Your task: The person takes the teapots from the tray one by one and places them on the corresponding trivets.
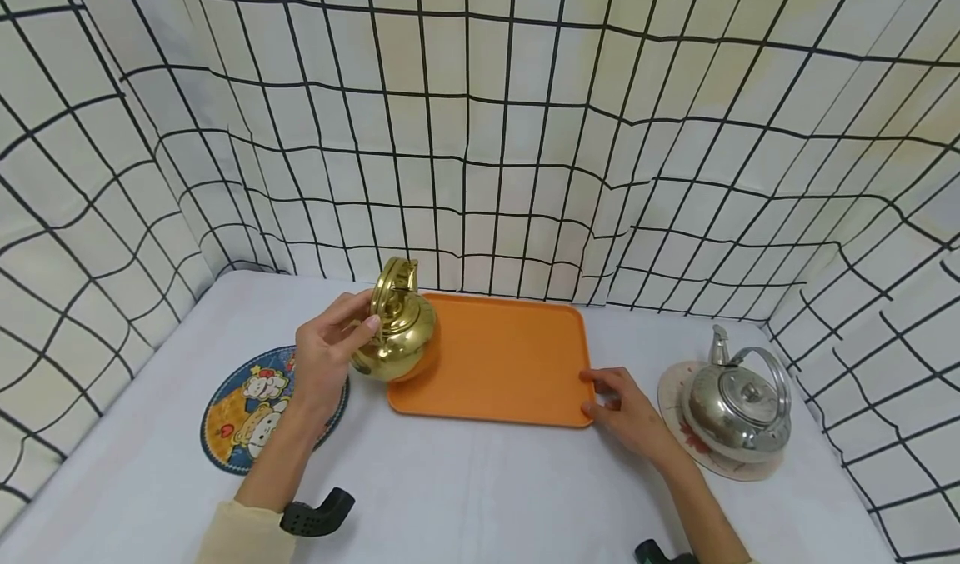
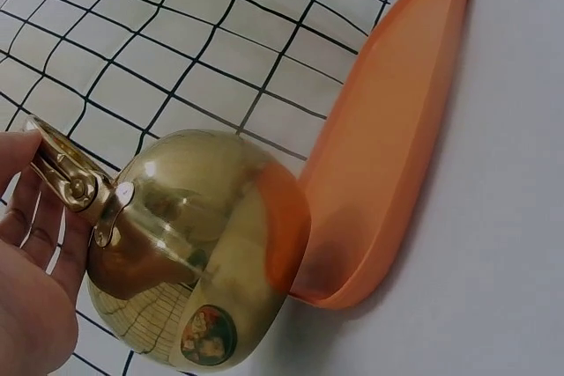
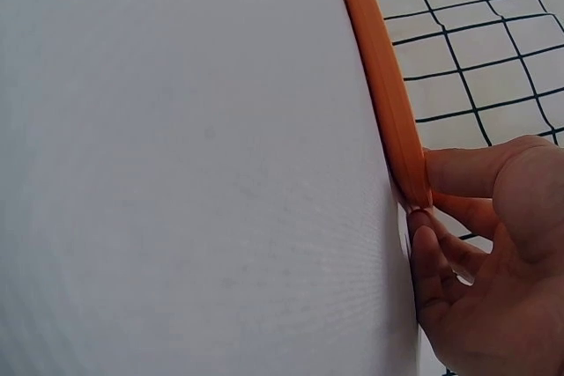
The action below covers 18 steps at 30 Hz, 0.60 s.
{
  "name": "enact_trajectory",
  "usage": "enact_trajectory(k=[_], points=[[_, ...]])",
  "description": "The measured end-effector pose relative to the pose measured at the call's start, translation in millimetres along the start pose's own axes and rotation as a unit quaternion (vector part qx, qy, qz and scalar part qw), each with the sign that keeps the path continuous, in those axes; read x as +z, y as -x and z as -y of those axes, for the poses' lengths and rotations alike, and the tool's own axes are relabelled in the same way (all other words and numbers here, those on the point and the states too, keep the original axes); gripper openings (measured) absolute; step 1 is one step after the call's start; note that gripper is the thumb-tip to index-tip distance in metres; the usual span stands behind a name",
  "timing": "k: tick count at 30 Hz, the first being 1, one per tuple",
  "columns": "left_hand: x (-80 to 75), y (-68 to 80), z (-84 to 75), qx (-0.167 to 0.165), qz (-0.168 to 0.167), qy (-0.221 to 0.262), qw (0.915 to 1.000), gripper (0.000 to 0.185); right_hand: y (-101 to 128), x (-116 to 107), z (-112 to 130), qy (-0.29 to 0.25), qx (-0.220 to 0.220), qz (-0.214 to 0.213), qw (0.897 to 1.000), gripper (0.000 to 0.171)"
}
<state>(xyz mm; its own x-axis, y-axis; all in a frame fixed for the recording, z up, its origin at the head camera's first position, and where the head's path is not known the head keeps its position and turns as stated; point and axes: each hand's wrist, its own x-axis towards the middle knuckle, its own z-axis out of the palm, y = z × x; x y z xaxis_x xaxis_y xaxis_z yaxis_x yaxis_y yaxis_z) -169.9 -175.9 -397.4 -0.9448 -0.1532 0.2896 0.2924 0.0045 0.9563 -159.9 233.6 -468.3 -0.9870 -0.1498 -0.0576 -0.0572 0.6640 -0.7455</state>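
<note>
My left hand [image 1: 324,354] holds a shiny gold kettle [image 1: 401,343] by its raised handle. The kettle is tilted over the left end of an orange tray [image 1: 517,364]; the left wrist view shows the kettle's round body [image 2: 194,226] raised beside the tray [image 2: 379,147]. At the tray's right end, my right hand [image 1: 626,410] grips the edge near the front corner. Up close in the right wrist view, thumb and fingers [image 3: 463,172] of that hand meet at the tray's rim [image 3: 388,94]; part of the grip is hidden.
On the left lies a round blue placemat [image 1: 225,422] with cartoon figures, partly behind my left forearm. A silver kettle [image 1: 738,410] stands on a round patterned mat [image 1: 671,389] at the right. White fabric with a black grid [image 1: 487,131] encloses the white table [image 1: 465,497].
</note>
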Motion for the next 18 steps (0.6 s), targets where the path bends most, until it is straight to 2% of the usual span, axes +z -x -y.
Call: enact_trajectory(k=[9, 18], points=[[-8.6, 0.3, -1.7, 0.012, 0.0, 0.025, 0.9996, 0.039, 1, 0, 0, 0.0, 0.0, -0.002, 1.0, 0.046], [-16.8, 3.2, -4.4, 0.002, 0.003, 0.017, 0.9999, 0.039, 1, 0, 2, 0.003, -0.004, -0.002, 1.0, 0.046]])
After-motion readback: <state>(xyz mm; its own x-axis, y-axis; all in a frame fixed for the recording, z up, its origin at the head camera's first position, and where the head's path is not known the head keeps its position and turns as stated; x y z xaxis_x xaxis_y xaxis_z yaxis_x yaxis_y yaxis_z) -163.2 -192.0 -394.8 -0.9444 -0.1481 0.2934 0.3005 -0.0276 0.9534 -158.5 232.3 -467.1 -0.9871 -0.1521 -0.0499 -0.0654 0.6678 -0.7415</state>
